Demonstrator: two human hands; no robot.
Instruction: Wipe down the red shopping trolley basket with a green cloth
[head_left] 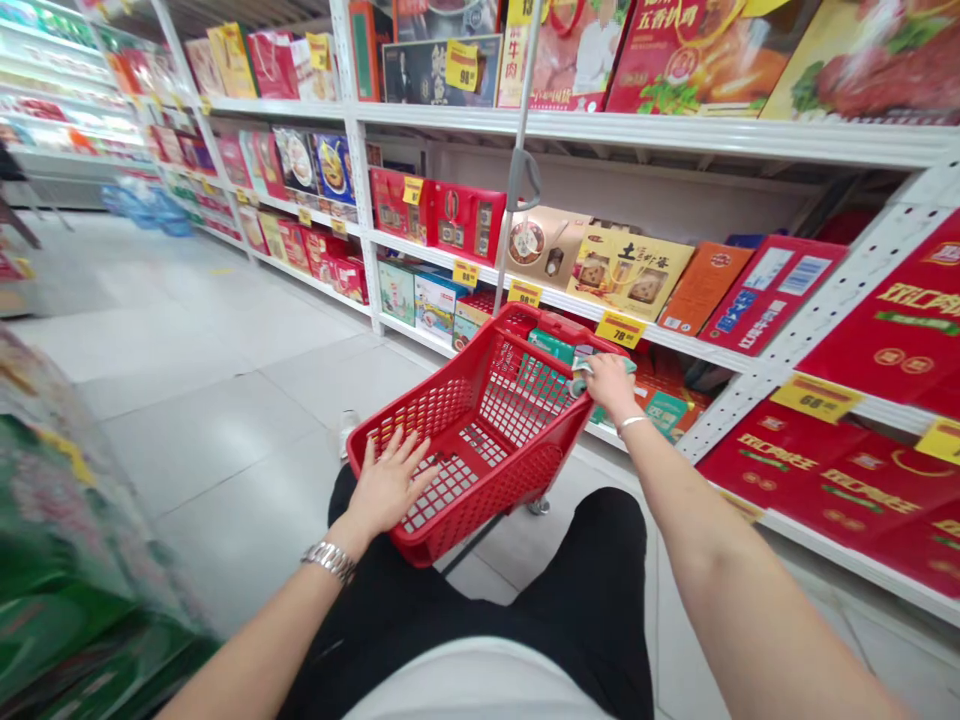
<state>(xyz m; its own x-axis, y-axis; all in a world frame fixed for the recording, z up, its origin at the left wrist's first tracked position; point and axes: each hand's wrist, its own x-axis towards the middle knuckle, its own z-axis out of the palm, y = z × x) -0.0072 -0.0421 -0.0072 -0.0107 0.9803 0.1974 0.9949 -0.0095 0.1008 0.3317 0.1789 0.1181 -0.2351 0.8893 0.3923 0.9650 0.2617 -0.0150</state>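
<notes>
Red basket cart [517, 482] in front of you, near the shelving [645, 132]

Your right hand [611, 382]: fingers curled closed on a pale cloth [583, 358], at the cart's far right corner. Your left hand [391, 485]: wide open, fingers spread over the near left rim, gripping nothing.

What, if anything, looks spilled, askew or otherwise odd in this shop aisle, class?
Nothing looks plainly spilled or damaged. Mildly odd is the crumpled, cloth-like thing under the right hand at the rim of the red basket, since packaged goods surround it.
</notes>
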